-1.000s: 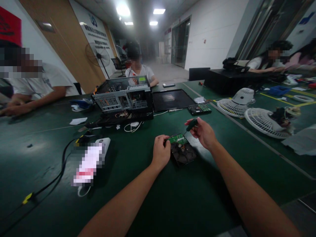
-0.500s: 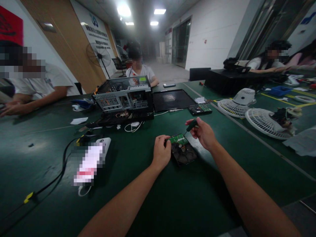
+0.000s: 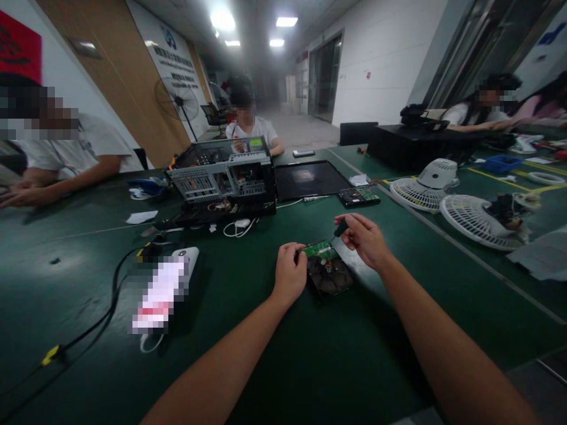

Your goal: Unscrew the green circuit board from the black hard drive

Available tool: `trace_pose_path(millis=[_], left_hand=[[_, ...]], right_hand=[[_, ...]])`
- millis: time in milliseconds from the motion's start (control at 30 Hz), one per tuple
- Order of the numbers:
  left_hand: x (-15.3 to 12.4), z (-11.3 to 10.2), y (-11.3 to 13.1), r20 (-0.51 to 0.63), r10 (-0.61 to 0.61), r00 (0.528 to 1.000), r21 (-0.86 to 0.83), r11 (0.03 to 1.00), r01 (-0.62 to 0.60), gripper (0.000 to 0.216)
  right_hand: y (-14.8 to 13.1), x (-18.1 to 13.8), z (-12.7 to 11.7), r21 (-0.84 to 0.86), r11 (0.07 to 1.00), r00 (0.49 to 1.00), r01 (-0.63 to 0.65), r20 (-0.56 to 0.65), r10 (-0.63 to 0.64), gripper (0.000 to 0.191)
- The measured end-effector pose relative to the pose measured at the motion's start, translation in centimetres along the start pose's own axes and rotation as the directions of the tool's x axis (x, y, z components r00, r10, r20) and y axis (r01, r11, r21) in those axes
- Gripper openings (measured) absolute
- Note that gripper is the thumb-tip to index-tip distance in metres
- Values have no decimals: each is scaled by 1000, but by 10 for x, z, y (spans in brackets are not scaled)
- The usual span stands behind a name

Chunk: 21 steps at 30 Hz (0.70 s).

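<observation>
Green-boarded flat black drive (image 3: 330,276), stubby dark screwdriver (image 3: 341,229)

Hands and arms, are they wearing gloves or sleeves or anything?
No. The left hand and right hand have no gloves. The left forearm and right forearm show no sleeves down to the picture's edge. No watch, band or ring shows.

Long hall kind of room: wood-panelled wall (image 3: 128,88) down the left with a white sign board (image 3: 175,56) on it, plain white wall (image 3: 381,65) on the right with glass doors (image 3: 325,77), and a pale floor (image 3: 301,127) fading into a hazy far end. Lighting is just rectangular ceiling panels (image 3: 286,22), bright up top but dim down at the dark green desk (image 3: 274,366), and a second green desk (image 3: 491,180) with yellow tape lines sits just to its right. A pedestal fan (image 3: 175,97) stands by the wood wall, with a dark office chair (image 3: 215,115) near it.
</observation>
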<state>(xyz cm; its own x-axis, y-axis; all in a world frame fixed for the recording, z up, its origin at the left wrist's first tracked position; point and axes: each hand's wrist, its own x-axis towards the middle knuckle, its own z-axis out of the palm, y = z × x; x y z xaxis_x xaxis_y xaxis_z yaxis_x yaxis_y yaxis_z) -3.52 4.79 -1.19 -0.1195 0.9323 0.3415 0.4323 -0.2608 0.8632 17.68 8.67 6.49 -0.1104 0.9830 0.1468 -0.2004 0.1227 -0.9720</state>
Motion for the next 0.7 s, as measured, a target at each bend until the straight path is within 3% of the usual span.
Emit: trace_pose_path(millis=[167,500,700], left_hand=[[0,-1,0,9,-3,1000,2,1000,3,22],[0,-1,0,6,-3,1000,18,1000,3,22],[-1,-1,1,9,-7,1000,8,1000,7,22]], right_hand=[[1,2,0,84,996,999,-26,24,24,35],[1,1,-1,15,1000,1000,-8,3,8,34],[3,3,-1,74,997,1000,-10,17,9,38]])
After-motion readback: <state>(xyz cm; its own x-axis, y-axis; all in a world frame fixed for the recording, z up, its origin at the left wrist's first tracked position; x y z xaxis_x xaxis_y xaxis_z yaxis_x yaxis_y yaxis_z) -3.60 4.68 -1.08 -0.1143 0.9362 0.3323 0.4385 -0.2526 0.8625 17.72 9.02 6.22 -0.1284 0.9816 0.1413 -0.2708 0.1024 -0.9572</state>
